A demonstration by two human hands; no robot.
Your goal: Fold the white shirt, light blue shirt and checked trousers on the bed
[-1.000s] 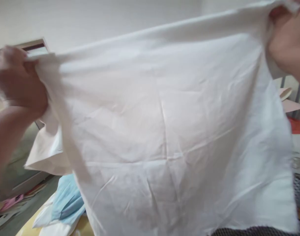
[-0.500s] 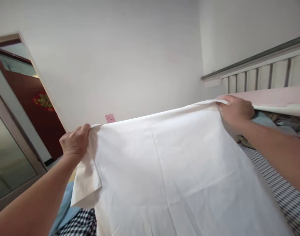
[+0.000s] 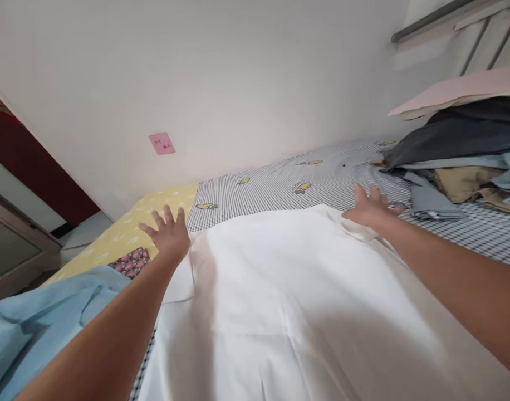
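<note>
A white cloth (image 3: 297, 301) lies spread flat over the checked bedsheet (image 3: 280, 186). My left hand (image 3: 168, 233) hovers over the cloth's far left corner, fingers spread, holding nothing. My right hand (image 3: 369, 207) rests palm down on the far right corner with fingers stretched out. Both forearms reach forward over the cloth.
A pile of dark, grey and tan clothes (image 3: 459, 156) sits at the right under a pink board (image 3: 455, 92). Light blue fabric (image 3: 42, 312) lies at the lower left beside a yellow sheet (image 3: 146, 211). A pink note (image 3: 162, 143) sticks to the white wall.
The cloth was held up by its top corners; it now lies flat on the bed. Both hands have let go and opened, and the view has tilted down.
</note>
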